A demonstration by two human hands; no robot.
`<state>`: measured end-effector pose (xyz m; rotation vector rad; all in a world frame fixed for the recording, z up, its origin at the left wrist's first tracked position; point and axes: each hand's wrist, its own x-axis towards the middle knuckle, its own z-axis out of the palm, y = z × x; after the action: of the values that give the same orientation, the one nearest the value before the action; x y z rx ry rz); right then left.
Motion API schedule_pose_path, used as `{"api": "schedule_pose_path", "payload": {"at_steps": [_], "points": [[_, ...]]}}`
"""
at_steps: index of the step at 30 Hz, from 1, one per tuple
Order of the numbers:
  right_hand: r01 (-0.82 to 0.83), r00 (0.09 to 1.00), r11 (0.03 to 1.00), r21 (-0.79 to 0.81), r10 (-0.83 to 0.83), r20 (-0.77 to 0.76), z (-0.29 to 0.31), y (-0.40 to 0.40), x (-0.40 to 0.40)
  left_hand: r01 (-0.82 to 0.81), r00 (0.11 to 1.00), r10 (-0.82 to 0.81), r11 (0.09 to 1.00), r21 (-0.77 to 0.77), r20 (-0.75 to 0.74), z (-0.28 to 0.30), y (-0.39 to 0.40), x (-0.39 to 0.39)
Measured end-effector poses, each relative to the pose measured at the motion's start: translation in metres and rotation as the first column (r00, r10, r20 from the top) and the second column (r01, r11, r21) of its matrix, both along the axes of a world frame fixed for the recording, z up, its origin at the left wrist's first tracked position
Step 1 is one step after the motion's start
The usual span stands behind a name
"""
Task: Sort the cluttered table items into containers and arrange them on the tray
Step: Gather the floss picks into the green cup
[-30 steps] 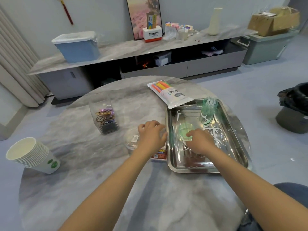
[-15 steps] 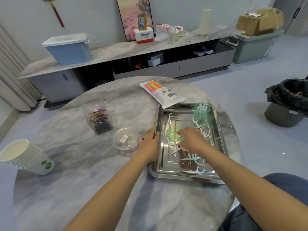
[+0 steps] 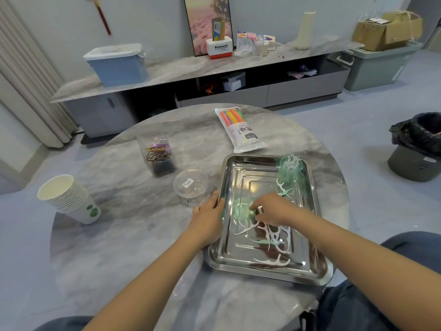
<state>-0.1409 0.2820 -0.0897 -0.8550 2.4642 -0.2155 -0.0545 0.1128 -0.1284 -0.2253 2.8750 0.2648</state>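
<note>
Item: metal tray point(image 3: 307, 271), lying at the right of the round marble table point(image 3: 133, 235), its near edge close to the person. Contents: white and green floss picks point(image 3: 269, 237) scattered across the tray floor, a green lid point(image 3: 241, 209) lying flat at the left centre, and a green translucent cup point(image 3: 290, 173) standing upright in the far right corner with picks already bristling from it. Right hand point(image 3: 274, 210): being held low over the loose picks, fingers curled down and appearing to be pinching one or more white picks beside the lid; the exact count cannot be told. Left hand point(image 3: 210, 216): being rested with relaxed, fairly straight fingers against the tray's left rim, steadying it, nothing being gripped. Adjacent, on the table: a round clear container point(image 3: 191, 187) just beside the left hand, a square clear box of hair ties point(image 3: 158, 155), a packet of coloured straws point(image 3: 241, 129) touching the tray's far rim, a stack of paper cups point(image 3: 69, 199) well apart at the left. Step judged in hand: picks being gathered for the green cup. Handling note: picks are probably best being collected in small bundles, handles aligned, since they are thin, lie flat on slick metal and overlap; the rim is best being kept pressed so the tray is not sliding; the cup, being light and tall, risks being tipped if picks are being pushed in at an angle.
</note>
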Motion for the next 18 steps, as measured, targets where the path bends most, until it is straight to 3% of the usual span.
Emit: {"api": "schedule_pose_path", "payload": {"at_steps": [5,8,14,18], "points": [[-0.061,0.998,0.997,0.056,0.062,-0.002,0.012,0.004,0.018,-0.019,1.0,0.018,0.999,0.045,0.012,0.002,-0.001,0.014],[-0.122,0.991,0.978,0.17,0.129,-0.032,0.021,0.008,0.024,-0.011,1.0,0.011,1.0,0.028,0.005,0.006,0.001,0.017],[-0.149,0.987,0.965,0.218,0.16,-0.034,0.032,0.016,0.015,-0.034,0.973,0.038,0.999,0.021,-0.227,0.014,0.012,-0.007],[-0.197,0.978,0.926,0.323,0.207,0.003,0.031,0.014,-0.001,-0.119,0.962,0.151,0.982,0.149,-0.229,0.015,0.015,-0.047]]}}
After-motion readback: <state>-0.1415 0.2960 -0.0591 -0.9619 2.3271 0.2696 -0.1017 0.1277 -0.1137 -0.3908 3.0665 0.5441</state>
